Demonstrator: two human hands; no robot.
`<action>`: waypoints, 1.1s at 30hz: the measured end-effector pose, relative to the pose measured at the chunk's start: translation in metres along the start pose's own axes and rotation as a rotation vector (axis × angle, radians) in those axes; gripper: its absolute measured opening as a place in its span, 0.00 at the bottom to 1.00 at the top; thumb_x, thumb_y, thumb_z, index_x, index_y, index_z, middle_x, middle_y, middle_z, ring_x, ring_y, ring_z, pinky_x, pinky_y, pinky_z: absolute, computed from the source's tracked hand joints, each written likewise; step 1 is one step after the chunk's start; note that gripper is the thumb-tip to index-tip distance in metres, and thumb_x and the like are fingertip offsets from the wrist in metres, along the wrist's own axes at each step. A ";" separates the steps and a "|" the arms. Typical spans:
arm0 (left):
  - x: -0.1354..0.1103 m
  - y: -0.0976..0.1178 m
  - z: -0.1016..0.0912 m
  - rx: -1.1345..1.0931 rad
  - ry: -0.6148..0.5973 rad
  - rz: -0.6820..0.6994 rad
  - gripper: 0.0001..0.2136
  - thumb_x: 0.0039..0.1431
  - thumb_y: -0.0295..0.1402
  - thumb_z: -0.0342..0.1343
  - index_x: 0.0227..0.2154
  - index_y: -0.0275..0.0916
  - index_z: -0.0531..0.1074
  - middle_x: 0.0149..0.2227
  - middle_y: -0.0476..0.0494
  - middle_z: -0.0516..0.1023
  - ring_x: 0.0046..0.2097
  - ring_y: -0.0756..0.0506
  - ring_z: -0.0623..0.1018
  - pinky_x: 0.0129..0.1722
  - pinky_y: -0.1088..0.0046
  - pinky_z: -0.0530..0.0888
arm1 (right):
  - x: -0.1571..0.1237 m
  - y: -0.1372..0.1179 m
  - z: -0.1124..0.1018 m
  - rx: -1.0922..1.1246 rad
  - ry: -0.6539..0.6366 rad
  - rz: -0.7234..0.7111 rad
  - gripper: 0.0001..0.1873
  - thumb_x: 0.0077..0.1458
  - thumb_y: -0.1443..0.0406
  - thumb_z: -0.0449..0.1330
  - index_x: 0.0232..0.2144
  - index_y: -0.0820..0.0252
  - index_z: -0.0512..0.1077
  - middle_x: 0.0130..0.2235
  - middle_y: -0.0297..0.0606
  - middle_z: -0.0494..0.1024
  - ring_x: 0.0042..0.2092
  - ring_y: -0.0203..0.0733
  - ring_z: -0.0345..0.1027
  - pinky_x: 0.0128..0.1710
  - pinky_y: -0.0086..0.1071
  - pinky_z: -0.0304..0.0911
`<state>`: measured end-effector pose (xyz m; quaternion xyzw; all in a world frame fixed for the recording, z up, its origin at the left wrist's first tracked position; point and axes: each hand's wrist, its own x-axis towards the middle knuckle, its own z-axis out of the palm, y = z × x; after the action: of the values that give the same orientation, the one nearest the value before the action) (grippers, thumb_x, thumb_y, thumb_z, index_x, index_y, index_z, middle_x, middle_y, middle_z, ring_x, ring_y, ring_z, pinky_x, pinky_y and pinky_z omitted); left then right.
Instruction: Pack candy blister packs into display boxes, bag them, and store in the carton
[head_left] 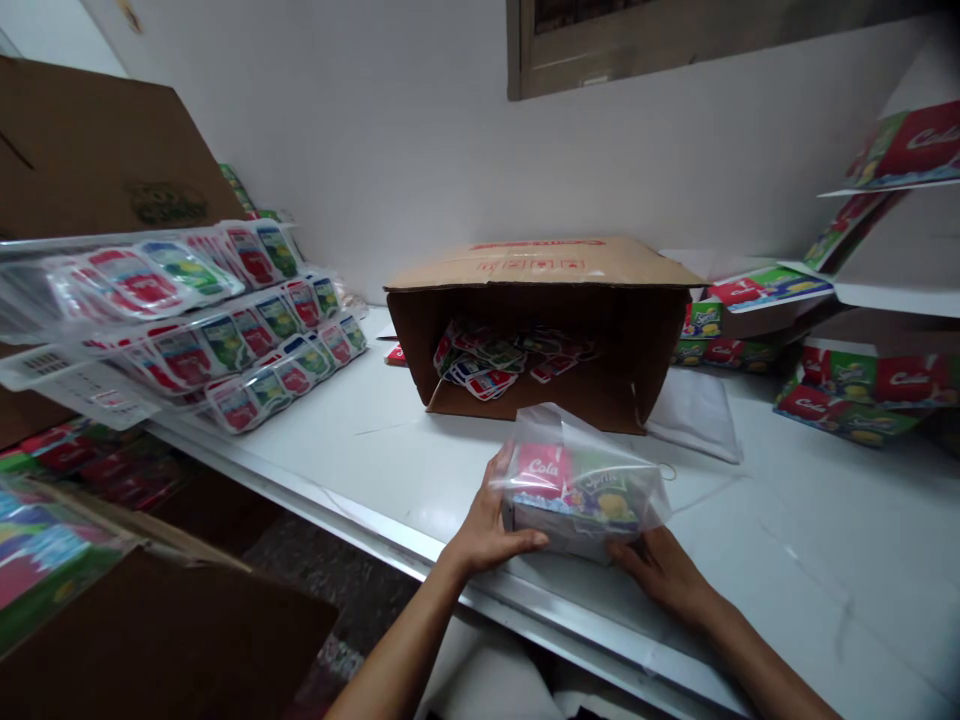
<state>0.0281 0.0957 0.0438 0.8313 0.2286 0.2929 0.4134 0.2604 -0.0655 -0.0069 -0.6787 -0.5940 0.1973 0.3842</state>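
Between my two hands is a small printed carton (551, 480) inside a clear plastic bag (555, 420), near the front edge of the table. "Cola" on red and "Sprite" on green show through the film. My left hand (491, 525) grips its left side, with the thumb along the front. On the right lower corner, my right hand (656, 560) is closed, its fingers partly hidden behind the bag. Behind it, an open cardboard box (540, 265) lies on its side, with loose printed cutouts (484, 365) inside.
Rows of plastic-wrapped printed cutouts (285, 370) are stacked at the left. An open brown carton (165, 620) stands below the table's left edge. Folded cola-printed boxes (847, 390) pile up at the right. A flat white packet (697, 415) lies beside the cardboard box.
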 end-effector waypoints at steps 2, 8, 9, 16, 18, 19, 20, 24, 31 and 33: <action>0.004 0.006 -0.001 -0.087 -0.009 -0.001 0.46 0.40 0.62 0.60 0.59 0.38 0.62 0.57 0.31 0.67 0.63 0.31 0.61 0.63 0.51 0.56 | 0.001 -0.005 -0.006 0.018 0.008 -0.008 0.41 0.53 0.44 0.58 0.62 0.58 0.57 0.58 0.51 0.67 0.59 0.59 0.61 0.56 0.54 0.60; 0.011 0.008 0.010 -0.358 -0.058 -0.089 0.37 0.45 0.59 0.60 0.53 0.38 0.69 0.50 0.36 0.76 0.51 0.36 0.75 0.54 0.58 0.70 | 0.017 -0.028 -0.017 0.229 0.119 -0.086 0.52 0.48 0.33 0.49 0.64 0.57 0.52 0.57 0.52 0.67 0.60 0.60 0.59 0.59 0.53 0.56; 0.011 0.005 0.012 -0.375 -0.064 -0.093 0.37 0.45 0.58 0.61 0.53 0.38 0.69 0.50 0.36 0.76 0.50 0.37 0.76 0.54 0.59 0.70 | 0.018 -0.028 -0.012 0.218 0.101 -0.086 0.49 0.50 0.35 0.48 0.64 0.58 0.54 0.55 0.52 0.69 0.58 0.59 0.62 0.58 0.53 0.57; 0.007 -0.014 -0.001 -0.276 -0.194 -0.082 0.41 0.43 0.60 0.59 0.57 0.39 0.66 0.52 0.37 0.75 0.61 0.33 0.67 0.58 0.55 0.66 | -0.007 -0.003 0.018 -0.051 0.013 -0.013 0.33 0.56 0.48 0.57 0.59 0.55 0.62 0.56 0.52 0.70 0.59 0.62 0.61 0.56 0.58 0.59; 0.008 -0.014 -0.007 -0.271 -0.193 -0.065 0.45 0.41 0.58 0.63 0.60 0.39 0.61 0.56 0.35 0.71 0.62 0.33 0.64 0.60 0.53 0.63 | -0.010 -0.005 0.009 -0.060 0.024 -0.011 0.45 0.50 0.46 0.62 0.65 0.52 0.53 0.63 0.52 0.61 0.63 0.65 0.54 0.58 0.60 0.55; 0.009 -0.013 -0.008 -0.280 -0.172 -0.050 0.47 0.39 0.57 0.65 0.61 0.39 0.59 0.58 0.34 0.69 0.63 0.32 0.63 0.61 0.53 0.61 | -0.010 -0.009 0.003 -0.023 0.045 -0.015 0.52 0.48 0.44 0.63 0.67 0.51 0.45 0.66 0.51 0.55 0.65 0.65 0.49 0.59 0.61 0.53; 0.010 -0.012 -0.007 -0.298 -0.150 -0.037 0.50 0.36 0.56 0.67 0.62 0.39 0.58 0.59 0.34 0.67 0.64 0.32 0.61 0.62 0.53 0.59 | -0.008 -0.013 -0.001 0.036 0.072 -0.022 0.58 0.46 0.43 0.63 0.68 0.51 0.36 0.68 0.51 0.48 0.67 0.64 0.44 0.60 0.61 0.51; 0.012 -0.008 0.009 -0.445 -0.120 -0.080 0.53 0.34 0.56 0.68 0.62 0.38 0.55 0.59 0.32 0.67 0.62 0.32 0.65 0.60 0.55 0.64 | 0.003 -0.024 -0.002 0.208 0.113 -0.017 0.54 0.52 0.45 0.59 0.68 0.55 0.33 0.67 0.53 0.52 0.66 0.57 0.49 0.60 0.53 0.56; 0.000 -0.011 0.004 -0.218 -0.178 -0.100 0.50 0.32 0.43 0.73 0.61 0.39 0.58 0.61 0.34 0.64 0.62 0.31 0.63 0.63 0.52 0.57 | -0.008 -0.005 -0.002 0.025 -0.116 0.132 0.38 0.46 0.49 0.65 0.56 0.59 0.67 0.56 0.52 0.71 0.58 0.64 0.62 0.59 0.56 0.55; -0.004 -0.009 0.004 -0.227 -0.127 -0.091 0.51 0.32 0.42 0.73 0.62 0.38 0.57 0.61 0.34 0.65 0.62 0.32 0.63 0.64 0.53 0.55 | -0.010 -0.002 -0.004 0.053 -0.086 0.143 0.42 0.46 0.49 0.65 0.59 0.61 0.63 0.58 0.51 0.68 0.60 0.63 0.58 0.62 0.55 0.51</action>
<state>0.0265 0.0964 0.0333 0.7848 0.2046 0.2445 0.5315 0.2598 -0.0757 -0.0048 -0.7001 -0.5544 0.2686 0.3611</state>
